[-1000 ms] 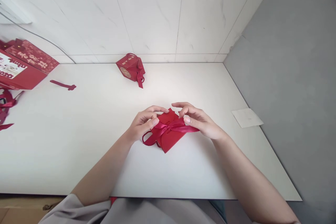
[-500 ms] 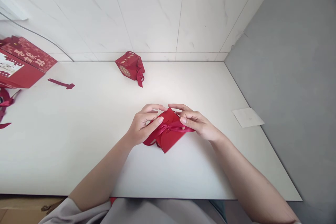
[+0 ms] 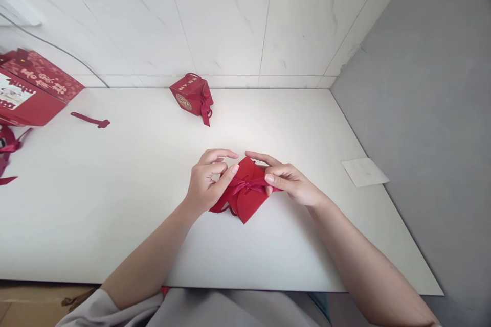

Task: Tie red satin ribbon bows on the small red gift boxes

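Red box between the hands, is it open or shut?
The red box is shut on its upper face: its flaps meet beneath the ribbon.

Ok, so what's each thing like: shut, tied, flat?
Near red box, flaps closed
Near ribbon, gathered mid-box, knot unclear
Left hand, thumb at the near red box
Right hand, pinching the near ribbon
Small far box, closed, its ribbon tied
Large box, partly out of view
Dark strip, lying flat
White paper, flat

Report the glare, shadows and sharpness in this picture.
Head view: bright glare on the tiled wall near the top; head view: soft shadow on the white table below the right hand; head view: red packet fairly crisp, rear red box slightly softer.
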The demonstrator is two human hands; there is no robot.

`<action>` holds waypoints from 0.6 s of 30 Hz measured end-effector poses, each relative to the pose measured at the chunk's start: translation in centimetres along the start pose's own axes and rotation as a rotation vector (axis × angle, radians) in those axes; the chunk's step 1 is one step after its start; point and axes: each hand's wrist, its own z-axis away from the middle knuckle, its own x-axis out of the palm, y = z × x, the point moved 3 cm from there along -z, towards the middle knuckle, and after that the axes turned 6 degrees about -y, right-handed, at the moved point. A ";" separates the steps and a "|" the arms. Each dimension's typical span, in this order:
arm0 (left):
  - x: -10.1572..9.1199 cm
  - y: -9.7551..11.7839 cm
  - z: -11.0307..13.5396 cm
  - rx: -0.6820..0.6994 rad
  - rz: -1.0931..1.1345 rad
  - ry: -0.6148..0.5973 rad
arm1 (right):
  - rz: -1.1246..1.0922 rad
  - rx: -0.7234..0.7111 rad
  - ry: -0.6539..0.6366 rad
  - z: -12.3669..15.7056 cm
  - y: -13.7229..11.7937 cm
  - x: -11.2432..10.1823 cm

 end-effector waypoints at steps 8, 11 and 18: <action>0.3 -0.2 0.0 0.033 -0.041 0.012 | -0.011 -0.035 0.021 0.0 -0.1 0.0; 0.2 -0.1 0.0 0.059 -0.056 0.036 | 0.060 -0.057 0.027 0.1 -0.2 -0.1; 0.2 0.4 -0.1 0.129 -0.121 0.069 | 0.193 -0.076 0.050 0.1 -0.6 -0.4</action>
